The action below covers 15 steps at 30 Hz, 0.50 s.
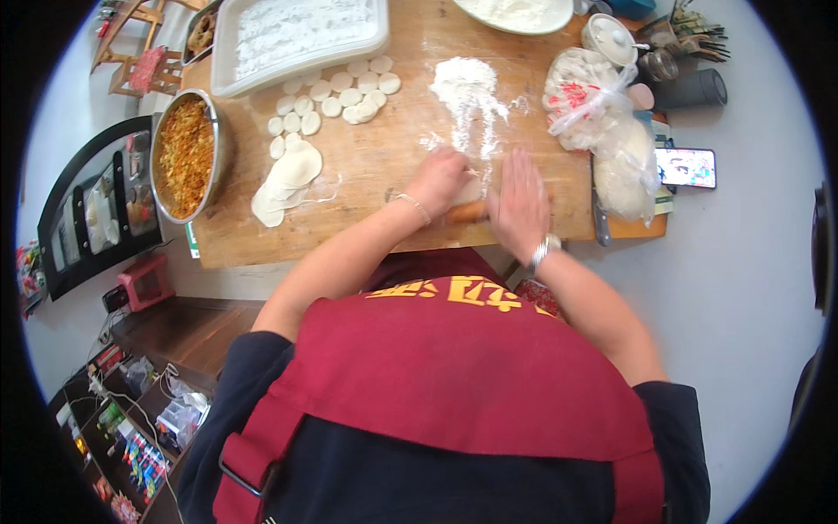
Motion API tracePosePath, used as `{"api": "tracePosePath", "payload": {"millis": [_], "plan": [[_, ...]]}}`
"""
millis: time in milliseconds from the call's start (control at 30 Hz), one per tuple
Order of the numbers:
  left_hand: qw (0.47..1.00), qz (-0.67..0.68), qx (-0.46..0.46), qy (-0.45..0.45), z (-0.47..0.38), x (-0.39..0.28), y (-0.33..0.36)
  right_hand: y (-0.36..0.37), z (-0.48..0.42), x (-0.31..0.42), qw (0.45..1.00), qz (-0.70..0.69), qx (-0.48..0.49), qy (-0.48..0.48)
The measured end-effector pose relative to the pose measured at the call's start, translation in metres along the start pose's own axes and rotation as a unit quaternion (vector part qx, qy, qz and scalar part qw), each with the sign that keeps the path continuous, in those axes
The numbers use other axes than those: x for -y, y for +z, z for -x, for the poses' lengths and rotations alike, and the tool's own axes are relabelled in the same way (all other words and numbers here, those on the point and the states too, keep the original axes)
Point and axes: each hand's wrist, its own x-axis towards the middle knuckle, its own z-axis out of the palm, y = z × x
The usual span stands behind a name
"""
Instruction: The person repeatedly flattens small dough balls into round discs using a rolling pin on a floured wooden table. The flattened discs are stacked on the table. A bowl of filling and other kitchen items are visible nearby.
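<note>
A small piece of dough (469, 191) lies on the wooden table, its edge pinched in the curled fingers of my left hand (442, 178). My right hand (521, 204) presses flat, fingers together and slightly blurred, over a wooden rolling pin (466, 212). The pin's left part shows beside the dough; my palm hides much of the rest. Beyond both hands is a heap of white flour (466, 82), with streaks trailing towards me. To the left lies an overlapping stack of thin rolled wrappers (292, 170). Several small dough discs (331, 106) spread behind it.
A steel bowl of orange-brown filling (186, 157) stands at the table's left edge. Behind the discs sits a flour-dusted plastic tray (301, 77). On the right are bagged dough (625, 170), a knife handle (601, 226), a lit phone (687, 168) and a lidded white pot (609, 39).
</note>
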Motion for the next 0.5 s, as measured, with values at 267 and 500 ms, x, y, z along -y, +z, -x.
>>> {"api": "tracePosePath", "payload": {"millis": [267,500], "plan": [[0.989,0.094,-0.072,-0.09,0.032,-0.01,-0.006,0.015,-0.072,-0.002,0.993,-0.016,-0.118,0.005],[0.997,0.069,-0.025,-0.004,0.012,0.003,-0.008,0.002,0.009,-0.004,1.0,-0.009,0.02,-0.007]]}}
